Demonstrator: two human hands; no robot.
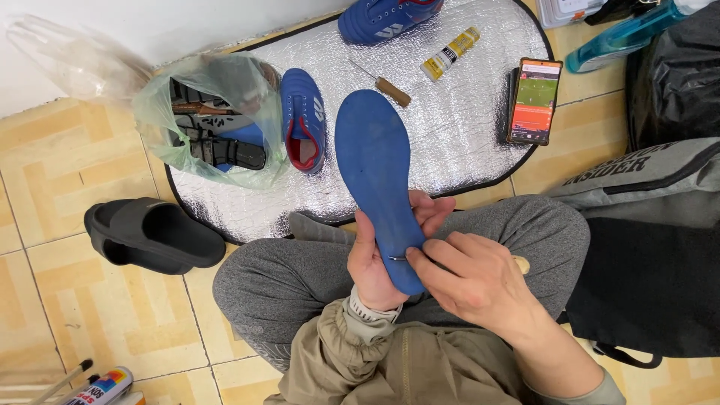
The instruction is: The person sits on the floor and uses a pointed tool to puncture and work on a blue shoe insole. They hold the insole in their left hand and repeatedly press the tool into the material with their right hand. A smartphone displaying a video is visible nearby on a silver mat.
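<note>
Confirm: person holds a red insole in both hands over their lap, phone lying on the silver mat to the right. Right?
Not quite. The insole is blue, not red, as the head view shows. The rest holds: the left hand grips it from behind and the right hand pinches its lower edge, over the lap, with the phone lying on the silver mat to the right.

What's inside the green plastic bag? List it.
Inside the green plastic bag: black studded sole pieces and something blue. The film hides whatever lies deeper.

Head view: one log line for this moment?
left hand: holds blue insole | right hand: pushes metal tool at insole edge | over lap
</note>
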